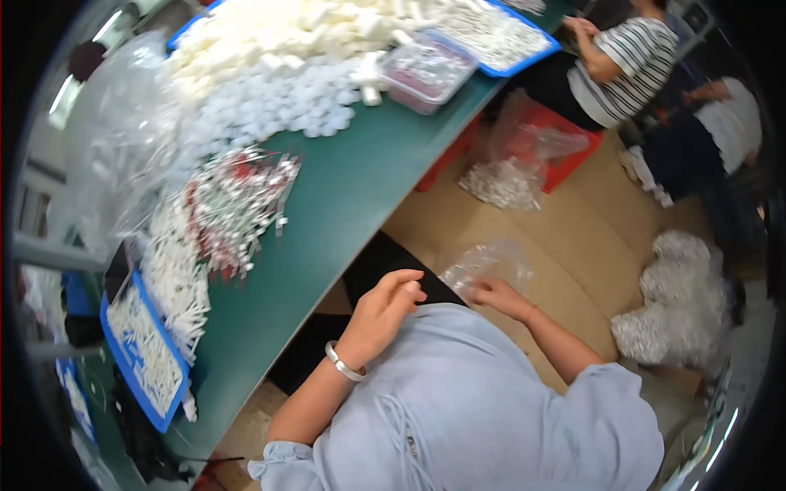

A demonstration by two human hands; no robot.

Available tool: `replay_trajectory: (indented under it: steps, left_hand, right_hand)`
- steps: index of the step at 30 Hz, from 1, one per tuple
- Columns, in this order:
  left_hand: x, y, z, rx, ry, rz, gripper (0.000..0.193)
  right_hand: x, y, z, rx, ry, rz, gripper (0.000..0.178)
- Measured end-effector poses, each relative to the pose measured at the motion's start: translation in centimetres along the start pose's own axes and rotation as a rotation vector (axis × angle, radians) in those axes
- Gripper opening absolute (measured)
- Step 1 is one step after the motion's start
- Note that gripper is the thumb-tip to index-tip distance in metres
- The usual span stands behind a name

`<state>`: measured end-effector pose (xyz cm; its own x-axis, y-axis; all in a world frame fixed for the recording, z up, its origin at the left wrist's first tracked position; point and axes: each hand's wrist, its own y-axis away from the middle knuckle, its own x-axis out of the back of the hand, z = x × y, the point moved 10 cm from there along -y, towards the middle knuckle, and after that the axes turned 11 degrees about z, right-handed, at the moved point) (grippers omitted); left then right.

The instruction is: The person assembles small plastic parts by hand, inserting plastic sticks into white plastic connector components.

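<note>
My left hand (383, 315), with a pale bangle (344, 362) on its wrist, hovers over my lap beside the table edge. Its fingers are loosely bent and a little apart, and nothing shows in them. Lower and to the right, my right hand (501, 298) is at the near edge of a clear plastic bag (490, 260). Motion smears its fingers, so whether they grip the bag is unclear. On the green table (327, 190) at the left lies a heap of thin silvery and red pieces (246, 204), next to a pile of small white sticks (173, 266).
Pale round caps (278, 102) and cream pieces (286, 33) cover the table's far part, beside a clear tub (428, 72). A blue tray (147, 356) of white pieces sits at the left. Filled bags (675, 303) stand on the floor at right. Two people are beyond, one seated (618, 65).
</note>
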<state>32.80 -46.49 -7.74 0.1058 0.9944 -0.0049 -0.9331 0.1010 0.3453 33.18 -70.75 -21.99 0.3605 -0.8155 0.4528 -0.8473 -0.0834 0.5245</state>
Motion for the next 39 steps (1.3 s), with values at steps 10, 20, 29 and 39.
replay_trajectory:
  steps: [10,20,29,39]
  left_hand:
    - [14.4,4.4,11.6,-0.61,-0.847,0.806,0.013]
    - [28.3,5.3,11.2,-0.481,-1.316,1.131,0.016]
    - [36.2,1.7,7.6,-0.25,-1.392,1.16,0.013]
    - [34.8,4.5,10.7,-0.456,-1.322,1.283,0.01]
  right_hand:
    - [2.3,-0.1,-17.6,0.623,-0.039,0.206,0.014]
    - [-7.0,-2.2,-43.1,1.468,0.004,0.284,0.01]
    - [-14.4,-6.7,-47.2,1.509,0.501,0.372,0.016]
    - [-8.3,-6.8,-46.2,1.244,0.295,0.372,0.009]
